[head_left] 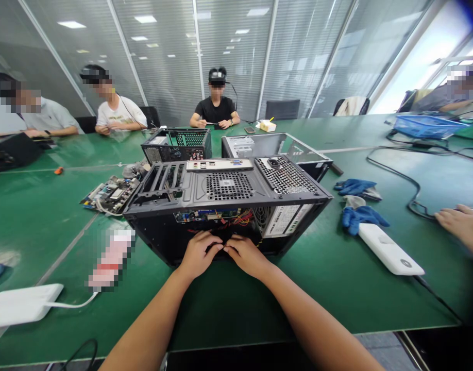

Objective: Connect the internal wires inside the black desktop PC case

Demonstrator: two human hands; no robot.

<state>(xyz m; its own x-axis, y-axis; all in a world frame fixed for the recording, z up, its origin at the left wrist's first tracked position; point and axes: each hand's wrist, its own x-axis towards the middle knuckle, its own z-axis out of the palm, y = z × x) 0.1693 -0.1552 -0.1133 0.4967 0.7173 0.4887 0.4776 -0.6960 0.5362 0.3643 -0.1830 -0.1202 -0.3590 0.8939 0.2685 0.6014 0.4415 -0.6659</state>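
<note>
A black computer case [196,193] lies in front of me with its vented back panel facing up and its open side towards me. Inside it show a circuit board [198,215], red and yellow wires [241,218] and a labelled power supply [286,220]. My left hand [200,253] and my right hand [244,253] meet at the lower part of the opening. Their thumbs and fingertips are pinched close together, near the middle. Whatever they grip there is too small and dark to make out.
On the left lie a loose motherboard [115,195] and a white power bank [23,305] with a cable. To the right are blue gloves [362,216], another white power bank [391,250] and a person's hand [462,224]. More case parts [178,147] stand behind; several people sit around the table.
</note>
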